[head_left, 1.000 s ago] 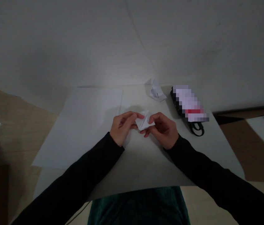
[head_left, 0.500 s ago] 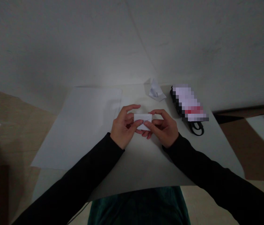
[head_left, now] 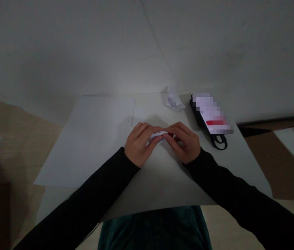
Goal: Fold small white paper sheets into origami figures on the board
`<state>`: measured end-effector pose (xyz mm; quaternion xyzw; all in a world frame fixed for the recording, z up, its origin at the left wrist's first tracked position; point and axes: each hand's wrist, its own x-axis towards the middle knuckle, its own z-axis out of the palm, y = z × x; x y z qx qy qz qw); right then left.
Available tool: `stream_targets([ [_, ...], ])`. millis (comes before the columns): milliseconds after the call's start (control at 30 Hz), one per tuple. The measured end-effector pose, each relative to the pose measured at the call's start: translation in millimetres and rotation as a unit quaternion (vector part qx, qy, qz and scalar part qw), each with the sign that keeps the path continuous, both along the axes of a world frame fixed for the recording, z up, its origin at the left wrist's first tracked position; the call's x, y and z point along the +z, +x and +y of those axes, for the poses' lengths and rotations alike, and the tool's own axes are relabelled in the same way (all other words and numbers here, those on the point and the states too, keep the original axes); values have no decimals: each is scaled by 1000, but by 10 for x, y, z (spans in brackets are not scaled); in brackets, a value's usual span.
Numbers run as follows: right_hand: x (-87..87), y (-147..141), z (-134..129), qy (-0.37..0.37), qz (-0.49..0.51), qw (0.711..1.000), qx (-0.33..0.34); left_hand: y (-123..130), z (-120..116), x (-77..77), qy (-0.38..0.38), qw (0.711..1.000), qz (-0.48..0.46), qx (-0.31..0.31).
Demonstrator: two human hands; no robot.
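Note:
A small folded piece of white paper [head_left: 157, 134] is pinched between my left hand [head_left: 138, 146] and my right hand [head_left: 183, 144], and I see it almost edge-on. Fingers of both hands cover most of it. Its folds are hidden, and both hands grip it just above the pale board [head_left: 162, 187]. Beyond my fingers, another folded white paper [head_left: 174, 101] rests near the board's far edge.
A large white sheet [head_left: 89, 139] lies to the left of my hands. At the far right sits a pixelated white, red and black packet [head_left: 209, 114] with black loops [head_left: 218, 142] at its near end. Wooden flooring [head_left: 14, 152] shows beyond the board's left edge.
The paper has gone from a flat, wide shape to a narrow edge-on fold. My fingers have closed around it, and both hands have drawn closer together.

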<state>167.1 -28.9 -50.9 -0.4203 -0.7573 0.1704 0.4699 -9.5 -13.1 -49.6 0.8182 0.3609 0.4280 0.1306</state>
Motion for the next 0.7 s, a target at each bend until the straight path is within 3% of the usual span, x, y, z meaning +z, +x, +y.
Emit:
stream_targets([
  [333,12,-38,14,-8,36,998,40,-37,-52,-12,2,1000,18,13],
  [533,-71,-12,60,-33,38,995,82,-77,5,78,88,984,152,11],
  [700,-61,-13,58,-73,40,993,87,-113,18,121,76,981,175,11],
])
